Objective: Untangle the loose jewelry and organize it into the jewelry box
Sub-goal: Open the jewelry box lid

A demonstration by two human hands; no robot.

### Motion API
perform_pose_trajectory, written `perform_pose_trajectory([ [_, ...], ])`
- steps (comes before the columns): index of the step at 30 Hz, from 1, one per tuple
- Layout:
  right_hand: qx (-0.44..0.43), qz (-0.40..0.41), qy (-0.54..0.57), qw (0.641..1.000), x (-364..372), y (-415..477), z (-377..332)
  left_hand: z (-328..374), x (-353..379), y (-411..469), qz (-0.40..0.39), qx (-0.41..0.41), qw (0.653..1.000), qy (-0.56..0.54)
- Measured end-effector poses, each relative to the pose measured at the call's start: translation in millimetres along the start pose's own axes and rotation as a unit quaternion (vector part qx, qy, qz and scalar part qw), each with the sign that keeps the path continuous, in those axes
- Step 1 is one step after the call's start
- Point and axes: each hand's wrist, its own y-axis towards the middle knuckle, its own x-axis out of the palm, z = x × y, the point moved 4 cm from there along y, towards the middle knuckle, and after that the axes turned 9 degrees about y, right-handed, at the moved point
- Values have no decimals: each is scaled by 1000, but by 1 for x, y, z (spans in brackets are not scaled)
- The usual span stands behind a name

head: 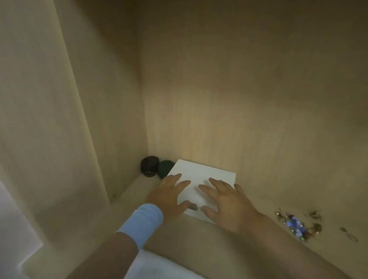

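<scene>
Nearest, the left hand (169,195), a pale blue band (143,221) on its wrist, and the right hand (228,208) lie flat on the closed white jewelry box (198,171) on the cupboard shelf (193,247), fingers (215,182) spread straight, gripping nothing. The loose jewelry (296,224) lies heaped to the right, apart from the box, so sorting seems not yet begun. Two dark round objects (149,166) sit in the far left corner.

The box (200,172) is white, flat and square. Its lid is shut. It lies flat on the shelf (261,196), close to the back wall. The jewelry (296,224) lies in a small messy heap on the shelf, well to the right of the box. It has blue beads and shiny gold bits. A thin ring (352,237) lies just right of the heap.
</scene>
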Motion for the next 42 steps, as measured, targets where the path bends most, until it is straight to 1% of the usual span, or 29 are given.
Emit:
perform_pose_trajectory([
  [2, 6, 11, -14, 1000, 12, 4, 2, -1, 14, 1, -1, 9, 1000, 14],
  [7, 19, 46, -35, 998, 41, 6, -1, -5, 36, -4, 50, 29, 997, 57],
  [10, 39, 64, -13, 997, 45, 14, -3, -7, 37, -3, 74, 32, 995, 61],
  [12, 52, 76, -9, 996, 49, 18, -4, -7, 38, -5, 78, 34, 995, 46],
  [14, 60, 96, -32, 993, 54, 20, -3, -10, 38, -8, 94, 33, 995, 14],
  [16, 63, 115, -70, 989, 60, 20, -3, -14, 35, -14, 134, 22, 990, -35],
  [18, 66, 131, -84, 986, 63, 20, -4, -17, 32, -22, 194, -5, 978, -80],
  [20, 63, 144, -79, 984, 64, 21, -3, -18, 31, -28, 242, -67, 962, -111],
  [21, 60, 143, -79, 985, 64, 21, -3, -17, 32, -29, 240, -106, 956, -133],
  [22, 57, 137, -78, 986, 64, 21, -1, -14, 35, -29, 217, -141, 952, -162],
  [23, 56, 128, -73, 988, 63, 21, 0, -10, 41, -27, 176, -172, 951, -187],
  [25, 51, 115, -57, 990, 58, 20, 2, 3, 52, -23, 103, -208, 952, -198],
  [26, 48, 112, -50, 991, 55, 20, 3, 9, 55, -21, 90, -221, 952, -191],
  [30, 34, 103, -28, 994, 51, 23, 10, 22, 54, -19, 101, -258, 953, -126],
  [34, 30, 117, -36, 992, 45, 23, 14, 35, 50, -21, 132, -245, 958, -64],
  [38, 54, 97, -4, 994, 42, 22, 25, 41, 47, -17, 134, -245, 959, -48],
  [42, 47, 95, 5, 994, 41, 22, 32, 42, 45, -13, 130, -248, 959, -46],
])
